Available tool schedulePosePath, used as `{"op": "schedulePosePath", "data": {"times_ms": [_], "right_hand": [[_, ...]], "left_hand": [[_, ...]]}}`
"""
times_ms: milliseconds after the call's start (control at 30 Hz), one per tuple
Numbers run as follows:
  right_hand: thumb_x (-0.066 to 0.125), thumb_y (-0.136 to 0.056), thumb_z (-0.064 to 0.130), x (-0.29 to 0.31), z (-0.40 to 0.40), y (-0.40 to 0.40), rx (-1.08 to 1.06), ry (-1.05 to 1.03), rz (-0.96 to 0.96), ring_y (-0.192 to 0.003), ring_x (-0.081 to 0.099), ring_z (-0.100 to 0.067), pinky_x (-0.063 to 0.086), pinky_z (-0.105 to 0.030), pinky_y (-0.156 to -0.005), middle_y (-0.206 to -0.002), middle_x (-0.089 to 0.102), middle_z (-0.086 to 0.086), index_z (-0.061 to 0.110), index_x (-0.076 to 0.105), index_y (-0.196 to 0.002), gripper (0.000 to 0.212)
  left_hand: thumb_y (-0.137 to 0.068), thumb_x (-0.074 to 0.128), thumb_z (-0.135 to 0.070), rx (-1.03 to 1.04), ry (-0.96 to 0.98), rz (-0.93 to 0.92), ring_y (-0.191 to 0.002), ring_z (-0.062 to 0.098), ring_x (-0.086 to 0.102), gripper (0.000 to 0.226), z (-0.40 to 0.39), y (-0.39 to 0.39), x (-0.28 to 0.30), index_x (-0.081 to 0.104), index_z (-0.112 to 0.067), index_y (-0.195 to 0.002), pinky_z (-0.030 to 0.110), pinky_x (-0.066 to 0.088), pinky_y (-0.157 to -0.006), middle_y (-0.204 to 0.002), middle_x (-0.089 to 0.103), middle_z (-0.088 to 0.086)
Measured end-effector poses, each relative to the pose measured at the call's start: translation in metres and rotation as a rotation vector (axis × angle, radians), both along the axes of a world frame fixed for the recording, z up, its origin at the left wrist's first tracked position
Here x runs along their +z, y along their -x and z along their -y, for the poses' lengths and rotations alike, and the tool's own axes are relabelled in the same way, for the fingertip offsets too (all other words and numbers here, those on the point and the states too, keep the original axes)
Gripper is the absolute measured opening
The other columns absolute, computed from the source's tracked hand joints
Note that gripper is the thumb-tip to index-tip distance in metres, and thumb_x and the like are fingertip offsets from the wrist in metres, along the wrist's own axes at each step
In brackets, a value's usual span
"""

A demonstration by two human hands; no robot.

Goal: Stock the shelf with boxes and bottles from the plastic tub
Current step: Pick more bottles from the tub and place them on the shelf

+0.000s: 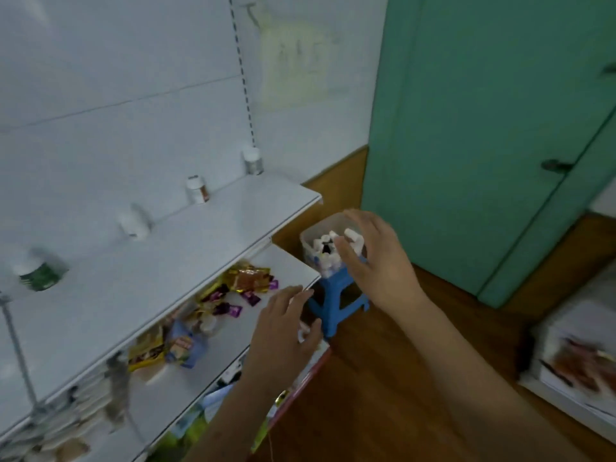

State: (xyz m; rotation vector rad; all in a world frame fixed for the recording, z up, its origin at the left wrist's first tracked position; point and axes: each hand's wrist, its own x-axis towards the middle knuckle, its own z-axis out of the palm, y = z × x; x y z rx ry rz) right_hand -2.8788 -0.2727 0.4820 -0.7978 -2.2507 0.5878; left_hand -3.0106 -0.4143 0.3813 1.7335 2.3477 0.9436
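Both hands spread, holding nothing: right point(373, 258) hides plastic tub point(315, 241), left point(286, 325) lower.

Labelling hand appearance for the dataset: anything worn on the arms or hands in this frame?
Nothing visible. The left hand and right hand are bare: no gloves, rings, watch or wristband show. Both forearms are uncovered down to the frame edge, no sleeves. The frame is motion-blurred, so small items could be missed.

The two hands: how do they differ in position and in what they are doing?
The right hand reaches over the plastic tub on the blue stool, fingers spread above its contents; the left hand hangs lower, beside the stool near the lower shelf, touching nothing clearly. Both look open and empty.
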Motion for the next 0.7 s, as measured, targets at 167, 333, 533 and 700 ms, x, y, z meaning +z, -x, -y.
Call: {"op": "schedulePosePath", "data": {"times_ms": [167,333,533,700], "right_hand": [[0.045,-0.101,0.047,-0.008,-0.055,-0.049,-0.149,-0.001,0.044,-0.136,0.036,-0.013,0.025,-0.022,-0.110,-0.148,0.044,0.000,0.020,0.041,-0.146,0.054],[0.046,-0.101,0.048,-0.019,-0.116,-0.067,-0.256,0.014,0.107,-0.137,0.034,-0.013,0.024,-0.020,-0.108,-0.150,0.042,0.002,0.020,0.039,-0.148,0.056],[0.044,-0.100,0.049,-0.020,-0.218,-0.052,-0.335,0.027,0.159,-0.136,0.035,-0.014,0.027,-0.024,-0.109,-0.148,0.043,0.002,0.019,0.039,-0.148,0.057],[0.041,-0.101,0.052,-0.006,-0.318,-0.015,-0.319,0.028,0.200,-0.137,0.036,-0.014,0.032,-0.033,-0.113,-0.148,0.043,0.003,0.021,0.038,-0.148,0.057]], "left_hand": [[-0.087,0.036,-0.059,-0.126,0.044,0.002,-0.132,0.012,0.040,0.066,-0.062,-0.033,-0.004,0.049,-0.022,-0.141,0.026,0.032,-0.107,-0.143,0.046,-0.004],[-0.088,0.042,-0.055,-0.226,0.040,0.016,-0.129,0.015,0.046,0.061,-0.138,-0.034,-0.018,0.053,-0.021,-0.138,0.036,0.043,-0.104,-0.140,0.050,-0.002],[-0.090,0.042,-0.057,-0.316,0.055,0.005,-0.132,0.018,0.045,0.060,-0.255,-0.005,-0.035,0.050,-0.023,-0.139,0.036,0.042,-0.106,-0.142,0.049,-0.001],[-0.089,0.033,-0.064,-0.324,0.104,0.017,-0.139,0.013,0.034,0.066,-0.353,0.035,-0.036,0.043,-0.029,-0.144,0.034,0.033,-0.111,-0.148,0.040,-0.006]]}}
